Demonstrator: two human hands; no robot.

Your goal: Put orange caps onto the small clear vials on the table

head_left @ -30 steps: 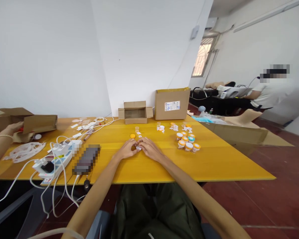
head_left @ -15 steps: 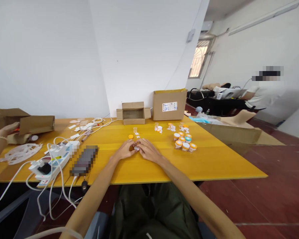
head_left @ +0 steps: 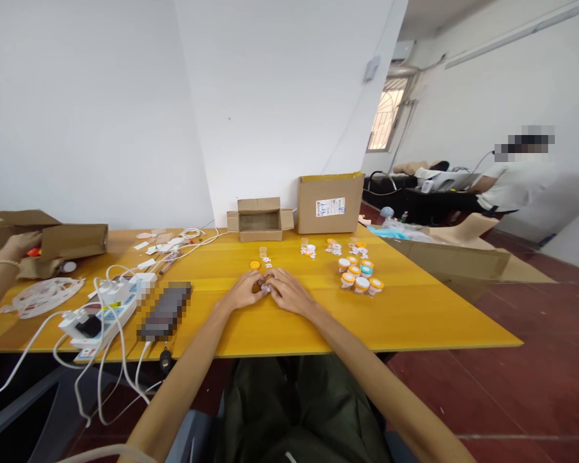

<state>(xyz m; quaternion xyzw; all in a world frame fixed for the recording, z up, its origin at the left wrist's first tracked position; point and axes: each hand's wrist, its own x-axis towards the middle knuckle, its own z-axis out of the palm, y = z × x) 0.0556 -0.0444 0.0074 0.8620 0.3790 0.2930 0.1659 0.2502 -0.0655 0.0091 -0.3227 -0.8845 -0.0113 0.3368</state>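
A small clear piece (head_left: 266, 289) is held between left hand (head_left: 244, 290) and right hand (head_left: 289, 291).

On my feed, dark green, creased clothing (head_left: 302, 399) fills six o'clock, a short white cord end (head_left: 291, 457) low on it; I see bare forearms (head_left: 367, 366) at five and seven.

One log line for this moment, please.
left hand: holding small clear item | right hand: same item | ahead: orange lid, clear container | right side: lidded jars
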